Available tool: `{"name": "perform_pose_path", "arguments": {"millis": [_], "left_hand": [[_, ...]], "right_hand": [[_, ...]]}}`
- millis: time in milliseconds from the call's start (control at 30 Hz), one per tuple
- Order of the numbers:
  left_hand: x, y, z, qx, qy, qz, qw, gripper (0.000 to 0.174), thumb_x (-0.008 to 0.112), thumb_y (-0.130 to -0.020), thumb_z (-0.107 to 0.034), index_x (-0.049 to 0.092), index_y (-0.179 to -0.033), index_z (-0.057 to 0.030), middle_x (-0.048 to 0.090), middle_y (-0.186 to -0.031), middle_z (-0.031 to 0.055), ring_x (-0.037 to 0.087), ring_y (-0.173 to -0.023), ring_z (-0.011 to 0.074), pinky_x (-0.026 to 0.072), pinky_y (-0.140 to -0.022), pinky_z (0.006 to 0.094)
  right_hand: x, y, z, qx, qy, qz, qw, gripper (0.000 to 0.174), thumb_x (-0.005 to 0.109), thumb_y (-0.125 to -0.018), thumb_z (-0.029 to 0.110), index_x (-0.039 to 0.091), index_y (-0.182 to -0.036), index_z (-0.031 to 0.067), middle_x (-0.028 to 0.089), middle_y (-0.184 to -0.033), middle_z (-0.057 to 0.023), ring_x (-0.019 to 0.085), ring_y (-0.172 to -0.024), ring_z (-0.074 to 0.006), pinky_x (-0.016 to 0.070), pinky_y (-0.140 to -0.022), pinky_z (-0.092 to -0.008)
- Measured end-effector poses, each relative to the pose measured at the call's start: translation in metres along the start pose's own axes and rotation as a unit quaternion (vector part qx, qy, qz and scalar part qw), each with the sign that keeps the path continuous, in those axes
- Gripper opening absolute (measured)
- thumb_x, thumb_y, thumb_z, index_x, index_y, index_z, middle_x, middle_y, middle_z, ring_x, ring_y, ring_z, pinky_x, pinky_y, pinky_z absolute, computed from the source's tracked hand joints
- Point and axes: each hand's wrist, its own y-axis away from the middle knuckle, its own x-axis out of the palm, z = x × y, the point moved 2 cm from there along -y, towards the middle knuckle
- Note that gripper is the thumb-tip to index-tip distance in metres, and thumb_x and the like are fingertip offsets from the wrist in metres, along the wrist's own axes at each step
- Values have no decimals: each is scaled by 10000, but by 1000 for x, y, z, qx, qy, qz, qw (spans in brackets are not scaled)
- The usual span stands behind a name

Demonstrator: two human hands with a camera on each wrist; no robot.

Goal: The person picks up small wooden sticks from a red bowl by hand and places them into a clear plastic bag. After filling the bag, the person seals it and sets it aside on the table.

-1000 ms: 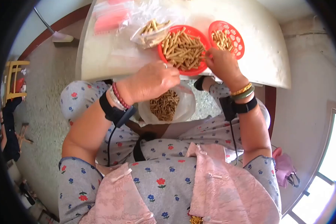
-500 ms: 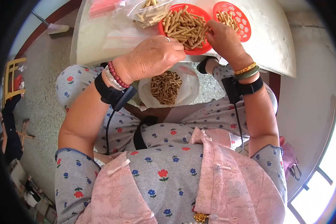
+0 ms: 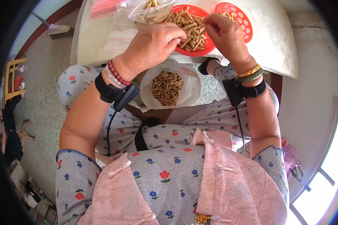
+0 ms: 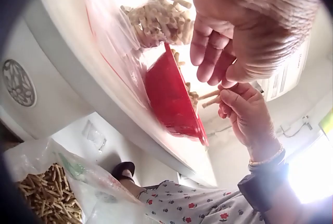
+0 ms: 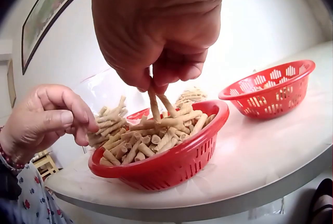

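A red basket (image 5: 161,174) heaped with tan, stick-like dried root pieces (image 3: 195,37) stands near the table edge. My right hand (image 3: 229,39) is over its right side, pinching two root pieces (image 5: 154,107) between thumb and fingertips; their lower ends overlap the heap in the right wrist view. My left hand (image 3: 150,47) hovers at the basket's left side, fingers loosely bent, with nothing visible in them. Behind it, a clear plastic bag (image 3: 154,14) of root pieces lies on the table. To the right is a second red basket (image 5: 270,104), holding fewer pieces.
Below the table edge, between the knees, an open plastic bag (image 3: 191,88) holds darker short pieces (image 3: 167,88). Flat pink-edged plastic bags (image 3: 103,8) lie at the table's far left. A broom (image 3: 59,29) rests on the floor to the left.
The head view has tilted, so the table sits higher in it. My left hand has risen slightly away from the near side of the basket; my right hand has lifted a little.
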Motion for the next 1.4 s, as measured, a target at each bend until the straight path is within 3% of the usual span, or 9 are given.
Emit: {"name": "perform_pose_path", "arguments": {"millis": [67,133,567,733,900,1133,1200,1333,1400], "left_hand": [[-1,0,1,-17,13,-7,1000,163,600,-873,7,643,-1029,-15,678,-955,122,670,-833,261,530,-720,334],[-1,-1,2,-34,27,-13,999,178,596,-883,11,638,-1055,-15,684,-976,121,677,-841,240,535,-731,316],[10,-6,12,-137,150,-31,979,248,590,-870,43,625,-1111,-2,687,-1001,61,656,-849,106,534,-754,254],[6,-9,10,-154,208,-58,964,238,581,-890,36,616,-1125,11,684,-991,50,646,-815,86,536,-739,245],[5,-10,15,-181,297,-48,936,158,602,-928,-17,637,-1078,17,660,-890,6,596,-750,43,508,-672,206],[6,-10,10,-213,336,-23,917,131,617,-948,-74,648,-1036,19,647,-853,-11,583,-744,29,502,-661,204],[6,-10,9,-211,356,-12,910,139,660,-914,-83,667,-994,31,673,-841,29,623,-766,67,520,-683,224],[4,-10,7,-216,370,0,904,151,622,-955,-104,640,-1048,14,640,-866,-8,574,-740,37,493,-657,196],[6,-8,9,-246,444,-6,862,154,620,-957,-106,632,-1062,6,629,-871,-10,562,-748,40,488,-666,194]], "right_hand": [[-4,-1,5,2,1,-2,1000,115,657,-876,65,663,-991,58,681,-785,-84,675,-728,-175,529,-655,-291],[-8,-2,12,6,-10,-8,1000,96,654,-855,77,640,-945,46,665,-787,-116,670,-713,-279,536,-644,-369],[-1,-9,17,-19,-8,6,1000,130,613,-857,63,618,-986,46,663,-816,-165,662,-757,-340,540,-658,-410],[-17,-9,32,68,-105,-1,992,245,627,-854,-2,614,-1097,21,659,-804,-108,661,-710,-213,533,-657,-312],[-13,-8,33,165,-292,22,942,256,590,-905,-14,597,-1157,33,639,-895,-8,623,-838,-68,500,-750,-225],[-9,-8,41,142,-344,43,927,310,568,-924,-63,548,-1221,21,620,-1025,-30,594,-979,-83,483,-871,-232],[-7,-8,44,132,-366,13,921,265,596,-897,-40,590,-1153,27,630,-947,-3,618,-874,-67,506,-776,-218],[-8,-10,49,142,-394,-9,908,263,615,-898,-28,587,-1155,22,629,-945,-2,612,-860,-67,509,-760,-216],[-8,-9,48,181,-398,22,899,229,645,-895,-4,603,-1120,17,622,-940,0,600,-819,-55,507,-734,-209]]}}
